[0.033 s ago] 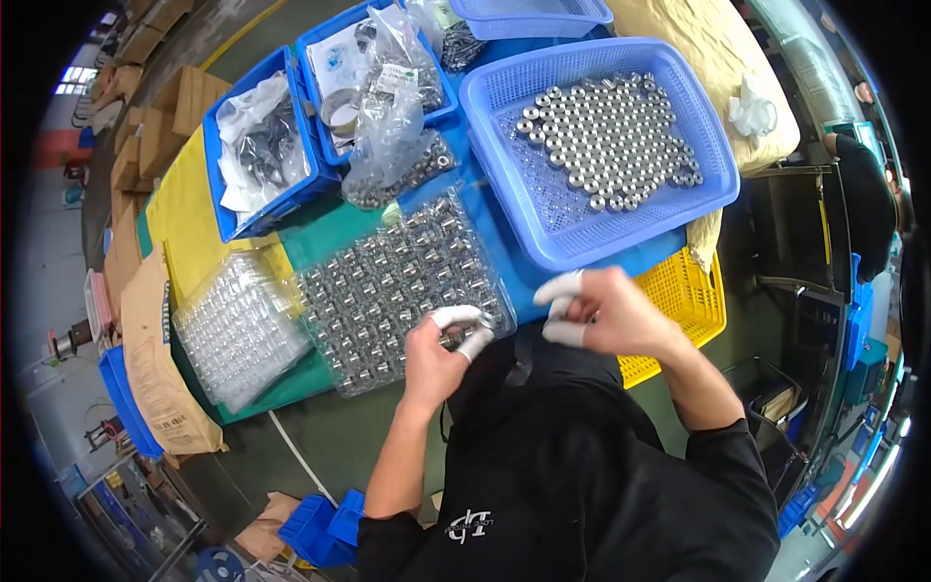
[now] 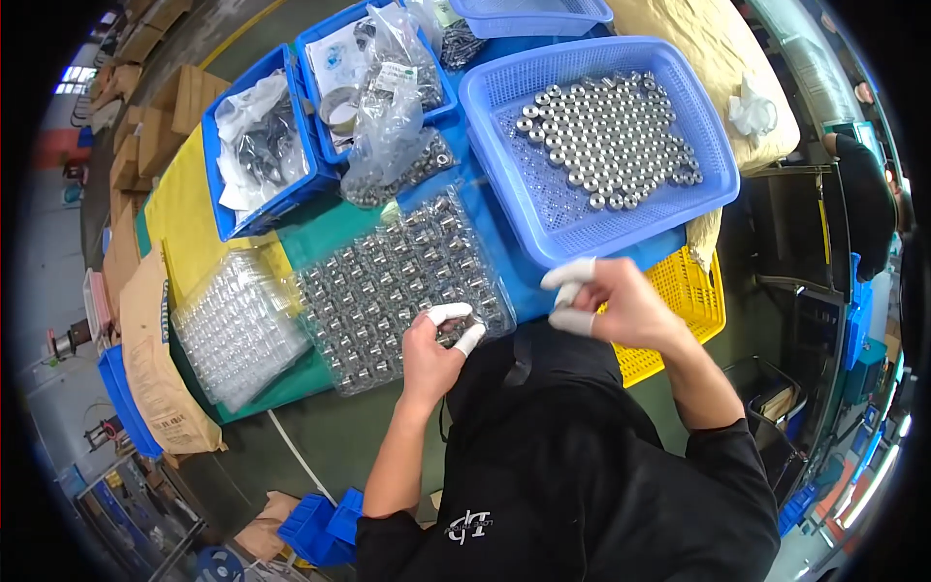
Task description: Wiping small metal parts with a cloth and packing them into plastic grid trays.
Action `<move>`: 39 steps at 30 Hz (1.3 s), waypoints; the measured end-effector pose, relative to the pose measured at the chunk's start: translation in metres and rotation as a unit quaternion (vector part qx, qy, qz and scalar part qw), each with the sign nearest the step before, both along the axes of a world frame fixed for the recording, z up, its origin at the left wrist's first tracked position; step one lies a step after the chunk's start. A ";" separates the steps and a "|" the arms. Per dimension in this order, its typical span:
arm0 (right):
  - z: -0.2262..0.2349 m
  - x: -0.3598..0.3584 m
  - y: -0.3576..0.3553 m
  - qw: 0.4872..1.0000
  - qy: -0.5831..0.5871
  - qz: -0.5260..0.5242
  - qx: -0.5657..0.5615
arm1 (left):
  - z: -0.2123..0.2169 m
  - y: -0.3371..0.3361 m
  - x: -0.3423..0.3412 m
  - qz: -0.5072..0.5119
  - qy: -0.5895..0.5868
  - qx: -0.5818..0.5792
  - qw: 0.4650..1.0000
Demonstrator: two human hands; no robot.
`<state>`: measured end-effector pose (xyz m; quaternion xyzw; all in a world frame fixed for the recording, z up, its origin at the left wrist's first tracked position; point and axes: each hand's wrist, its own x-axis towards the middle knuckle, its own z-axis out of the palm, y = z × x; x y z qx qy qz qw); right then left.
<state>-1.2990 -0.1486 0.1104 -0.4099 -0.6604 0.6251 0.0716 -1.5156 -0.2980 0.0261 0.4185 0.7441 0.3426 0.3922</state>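
My left hand is curled over the near right corner of a clear plastic blister tray filled with rows of small metal parts. White cots cover its thumb and a finger, which close round a small metal part, mostly hidden. My right hand hovers to the right of the tray, just below a blue-violet mesh basket. Its white-capped thumb and fingers are apart, with nothing visible between them. Inside that basket lie many silver metal rings.
Stacked clear trays lie at the left beside a brown paper bag. Blue bins with bagged parts stand behind. Loose metal pieces sit in a plastic bag. Below the mesh basket is a yellow crate.
My left hand has shifted slightly left and down over the tray. My right hand has moved a little to the right, away from it.
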 end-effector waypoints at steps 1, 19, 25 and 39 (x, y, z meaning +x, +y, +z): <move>-0.003 0.006 0.004 0.999 0.025 -0.036 -0.015 | -0.011 -0.003 0.002 -0.029 0.069 0.051 0.996; -0.033 0.001 0.069 0.977 0.035 -0.179 0.115 | -0.064 0.005 0.042 -0.175 0.293 0.087 0.936; -0.060 -0.022 0.082 0.953 -0.088 -0.085 0.278 | -0.054 -0.001 0.038 -0.146 0.304 0.104 0.936; -0.093 -0.046 0.094 0.878 -0.226 0.097 0.410 | -0.053 -0.097 -0.043 0.228 0.316 0.061 0.919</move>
